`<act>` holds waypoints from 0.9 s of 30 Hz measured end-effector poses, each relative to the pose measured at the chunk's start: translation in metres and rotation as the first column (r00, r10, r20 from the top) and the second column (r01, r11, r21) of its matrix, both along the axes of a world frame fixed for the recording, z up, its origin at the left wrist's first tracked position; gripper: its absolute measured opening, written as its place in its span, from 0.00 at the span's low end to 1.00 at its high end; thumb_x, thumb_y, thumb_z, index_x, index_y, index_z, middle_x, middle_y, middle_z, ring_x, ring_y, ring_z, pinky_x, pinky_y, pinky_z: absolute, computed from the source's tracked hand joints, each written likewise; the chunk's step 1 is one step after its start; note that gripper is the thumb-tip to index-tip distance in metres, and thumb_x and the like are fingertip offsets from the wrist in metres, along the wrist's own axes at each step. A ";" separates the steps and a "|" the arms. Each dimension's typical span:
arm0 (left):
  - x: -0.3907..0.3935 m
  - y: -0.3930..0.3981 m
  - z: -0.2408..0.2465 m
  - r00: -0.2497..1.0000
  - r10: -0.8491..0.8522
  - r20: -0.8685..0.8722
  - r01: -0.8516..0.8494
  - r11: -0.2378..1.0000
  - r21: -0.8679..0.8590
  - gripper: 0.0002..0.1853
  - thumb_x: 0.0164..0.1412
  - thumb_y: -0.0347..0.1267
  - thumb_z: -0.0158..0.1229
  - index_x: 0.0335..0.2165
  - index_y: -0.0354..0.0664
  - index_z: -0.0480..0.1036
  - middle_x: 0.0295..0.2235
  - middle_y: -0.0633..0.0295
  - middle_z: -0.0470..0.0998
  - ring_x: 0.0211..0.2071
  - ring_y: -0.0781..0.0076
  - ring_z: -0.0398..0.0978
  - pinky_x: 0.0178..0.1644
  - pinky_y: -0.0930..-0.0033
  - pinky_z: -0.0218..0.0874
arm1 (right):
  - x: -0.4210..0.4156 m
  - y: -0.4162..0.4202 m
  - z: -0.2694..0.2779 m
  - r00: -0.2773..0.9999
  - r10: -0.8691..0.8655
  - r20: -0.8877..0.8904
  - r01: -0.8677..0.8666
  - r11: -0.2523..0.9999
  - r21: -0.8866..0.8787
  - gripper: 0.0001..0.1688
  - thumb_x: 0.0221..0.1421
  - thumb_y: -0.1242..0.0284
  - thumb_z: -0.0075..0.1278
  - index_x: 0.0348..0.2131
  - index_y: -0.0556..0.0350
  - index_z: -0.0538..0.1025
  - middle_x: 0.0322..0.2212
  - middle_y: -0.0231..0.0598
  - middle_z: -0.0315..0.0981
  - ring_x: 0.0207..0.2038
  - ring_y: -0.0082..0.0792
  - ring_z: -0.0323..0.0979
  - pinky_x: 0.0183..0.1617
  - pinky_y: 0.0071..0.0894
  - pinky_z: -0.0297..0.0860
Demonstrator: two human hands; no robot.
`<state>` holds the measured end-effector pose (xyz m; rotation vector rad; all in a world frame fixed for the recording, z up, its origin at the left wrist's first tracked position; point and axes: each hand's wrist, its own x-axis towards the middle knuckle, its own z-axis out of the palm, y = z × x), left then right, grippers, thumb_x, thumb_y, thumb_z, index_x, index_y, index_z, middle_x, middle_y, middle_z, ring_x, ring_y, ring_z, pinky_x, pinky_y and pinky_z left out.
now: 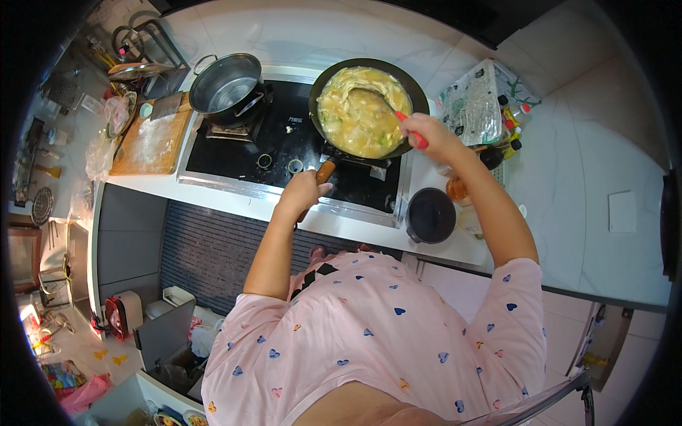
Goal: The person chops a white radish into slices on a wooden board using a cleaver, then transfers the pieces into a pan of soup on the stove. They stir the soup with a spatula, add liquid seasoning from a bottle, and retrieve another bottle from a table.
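My right hand (429, 137) grips the red handle of a cooking spatula (375, 95), whose blade is partly sunk in the food. A soupy yellow mixture with green pieces (359, 120) fills much of a dark wok (420, 101) on the right burner. Closer to my body, my left hand (305, 193) is closed around a brown wooden handle (325, 171) pointing towards the wok; its joint with the pan is hard to see. On the left burner stands a steel pot (226, 88) without a lid, its shiny base visible inside.
Left of the black glass hob (229, 168) lies a floury wooden cutting board (152, 141) with a cleaver blade (166, 106) on it. A dark round container (431, 215) sits at the counter's front right. Several bottles (514, 114) and a clear plastic-covered tray (471, 104) stand behind my right arm.
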<state>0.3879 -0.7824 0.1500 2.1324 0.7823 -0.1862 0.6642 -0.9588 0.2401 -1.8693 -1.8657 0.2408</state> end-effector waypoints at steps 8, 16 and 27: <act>0.001 0.001 -0.004 1.000 -0.001 -0.010 0.001 1.000 -0.001 0.21 0.56 0.39 0.61 0.35 0.27 0.72 0.22 0.50 0.77 0.22 0.64 0.77 0.30 0.63 0.67 | -0.019 -0.045 0.101 1.000 0.013 0.001 -0.013 0.999 -0.045 0.10 0.43 0.84 0.50 0.30 0.57 0.71 0.26 0.40 0.69 0.29 0.43 0.68 0.36 0.34 0.65; -0.001 0.002 -0.003 1.000 0.015 -0.015 -0.016 0.999 -0.040 0.22 0.56 0.39 0.61 0.36 0.25 0.73 0.25 0.45 0.78 0.24 0.57 0.78 0.34 0.60 0.68 | -0.073 -0.079 0.157 0.990 0.133 -0.034 -0.133 0.862 -0.490 0.12 0.38 0.81 0.54 0.28 0.51 0.74 0.26 0.39 0.67 0.33 0.44 0.69 0.36 0.37 0.65; 0.000 0.002 -0.004 1.000 0.029 -0.006 -0.030 0.998 -0.046 0.21 0.55 0.39 0.62 0.34 0.26 0.72 0.22 0.52 0.76 0.21 0.65 0.77 0.29 0.65 0.67 | -0.054 -0.043 0.045 0.966 0.179 0.187 -0.070 0.876 -0.478 0.06 0.43 0.77 0.53 0.26 0.50 0.72 0.27 0.41 0.66 0.35 0.46 0.69 0.36 0.41 0.65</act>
